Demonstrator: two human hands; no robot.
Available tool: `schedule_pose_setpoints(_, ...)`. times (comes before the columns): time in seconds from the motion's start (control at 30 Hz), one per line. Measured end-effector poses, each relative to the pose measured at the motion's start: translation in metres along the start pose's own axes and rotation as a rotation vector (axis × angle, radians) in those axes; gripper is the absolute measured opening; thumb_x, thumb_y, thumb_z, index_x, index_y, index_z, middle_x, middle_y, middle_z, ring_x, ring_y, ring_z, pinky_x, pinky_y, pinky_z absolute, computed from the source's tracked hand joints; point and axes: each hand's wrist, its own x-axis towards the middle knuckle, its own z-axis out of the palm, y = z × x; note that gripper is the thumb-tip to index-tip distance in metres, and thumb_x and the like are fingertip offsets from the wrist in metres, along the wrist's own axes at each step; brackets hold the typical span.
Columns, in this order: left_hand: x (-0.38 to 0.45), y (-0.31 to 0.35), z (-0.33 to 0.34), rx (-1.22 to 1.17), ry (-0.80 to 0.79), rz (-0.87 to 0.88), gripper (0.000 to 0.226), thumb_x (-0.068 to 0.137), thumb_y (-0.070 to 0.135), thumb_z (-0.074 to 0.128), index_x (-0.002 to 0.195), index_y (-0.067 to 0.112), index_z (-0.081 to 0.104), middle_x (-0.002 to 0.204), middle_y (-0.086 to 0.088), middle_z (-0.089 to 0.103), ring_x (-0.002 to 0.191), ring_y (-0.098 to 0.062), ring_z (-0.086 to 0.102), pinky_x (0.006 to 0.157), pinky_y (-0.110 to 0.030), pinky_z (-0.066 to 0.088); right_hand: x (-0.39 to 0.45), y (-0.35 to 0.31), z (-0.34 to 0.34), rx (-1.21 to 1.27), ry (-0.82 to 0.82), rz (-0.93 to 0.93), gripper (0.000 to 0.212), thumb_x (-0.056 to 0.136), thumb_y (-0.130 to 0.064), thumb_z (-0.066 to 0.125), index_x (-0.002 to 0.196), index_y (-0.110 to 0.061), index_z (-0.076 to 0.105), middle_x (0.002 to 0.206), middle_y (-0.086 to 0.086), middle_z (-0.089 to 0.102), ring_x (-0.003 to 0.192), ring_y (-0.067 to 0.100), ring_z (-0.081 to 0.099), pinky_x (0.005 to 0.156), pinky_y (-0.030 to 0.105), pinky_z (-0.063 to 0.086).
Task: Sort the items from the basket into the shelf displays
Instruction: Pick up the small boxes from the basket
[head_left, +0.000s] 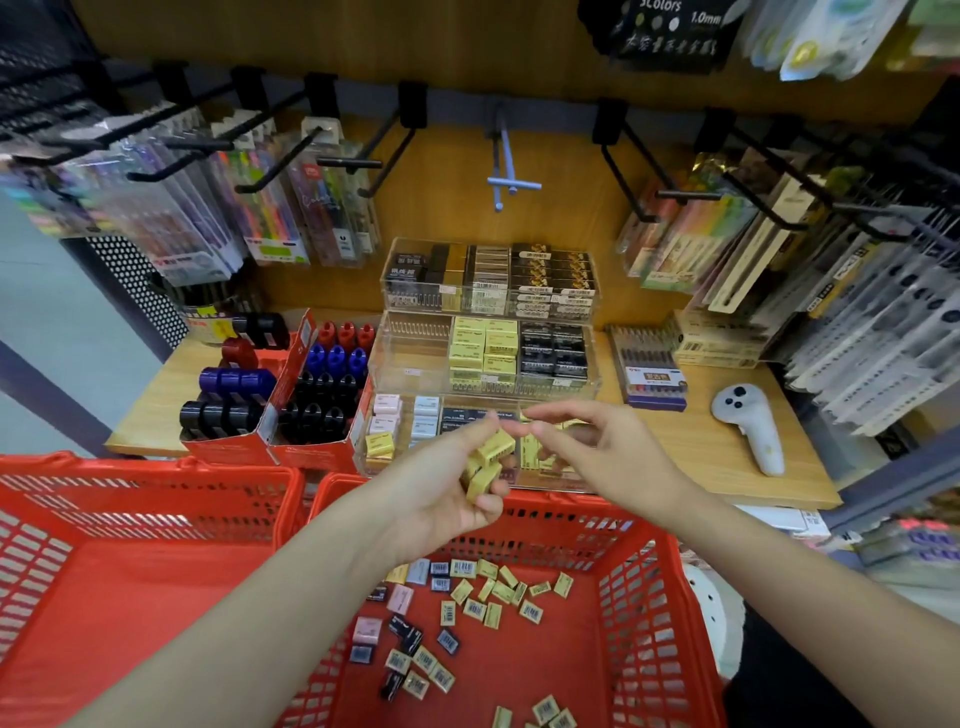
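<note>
My left hand (457, 483) grips a few small yellow erasers (488, 460) above the far rim of the right red basket (654, 597). My right hand (587, 441) hovers just to the right, fingers curled, its thumb and forefinger close to the top eraser; whether it pinches anything I cannot tell. Several loose yellow, black, pink and grey erasers (483, 597) lie on the basket floor. Right behind my hands stands the clear tiered display (488, 358), its lowest tray (395, 431) holding pink, grey, yellow and black erasers.
A second red basket (130, 561) sits at the left. Red cartons of black, blue and red sharpeners (322, 395) stand left of the display. A white controller (748, 426) and pen packs (649, 369) lie on the wooden shelf at the right. Hooks with hanging pens jut out above.
</note>
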Motion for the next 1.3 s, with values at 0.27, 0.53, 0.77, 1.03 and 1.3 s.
schedule_pose_setpoints(0.27,-0.015,0.001,0.012,0.054,-0.165,0.03,0.028,0.097,0.026,0.06,0.123,0.017,0.061,0.071,-0.003,0.057,0.059,-0.011,0.049,0.046,-0.018,0.036,-0.027,-0.033,0.005,-0.045,-0.001,-0.133,0.039,0.075,-0.022,0.083,0.11,-0.033,0.069,0.111,-0.008,0.054,0.099,0.003,0.057,0.079,0.029,0.055)
schedule_pose_setpoints(0.53,-0.014,0.0,0.006,0.184,-0.005,0.115,0.027,0.102,0.017,0.047,0.117,0.021,0.069,0.094,-0.008,0.049,0.066,-0.015,0.045,0.055,-0.026,0.041,-0.017,0.001,-0.039,-0.348,0.253,-0.002,0.03,0.071,-0.041,0.082,0.097,-0.029,0.072,0.084,-0.015,0.063,0.071,-0.006,0.061,0.062,0.002,0.044)
schedule_pose_setpoints(0.77,-0.002,-0.001,0.007,0.321,-0.02,0.242,0.033,0.102,0.005,0.05,0.125,0.027,0.058,0.119,-0.004,0.051,0.071,-0.01,0.051,0.071,-0.026,0.05,0.007,0.06,-0.028,-0.637,0.039,0.181,0.032,0.081,-0.025,0.08,0.11,-0.013,0.073,0.096,0.0,0.069,0.075,0.006,0.062,0.067,0.009,0.043)
schedule_pose_setpoints(1.03,0.008,-0.009,-0.003,0.782,0.041,0.483,0.032,0.1,0.023,0.057,0.121,0.047,0.049,0.116,0.013,0.05,0.063,0.003,0.057,0.068,-0.014,0.051,0.024,0.075,-0.017,-0.641,0.004,0.267,0.017,0.088,-0.013,0.068,0.103,-0.013,0.076,0.094,0.004,0.075,0.074,0.006,0.061,0.063,0.006,0.04)
schedule_pose_setpoints(1.3,0.005,-0.01,0.0,0.873,0.029,0.611,0.042,0.098,0.017,0.058,0.125,0.041,0.036,0.12,0.026,0.051,0.081,0.014,0.057,0.069,-0.007,0.044,0.004,0.005,-0.008,0.372,-0.012,0.337,0.034,0.079,-0.04,0.075,0.103,-0.017,0.069,0.097,0.01,0.075,0.08,0.02,0.075,0.061,0.019,0.057)
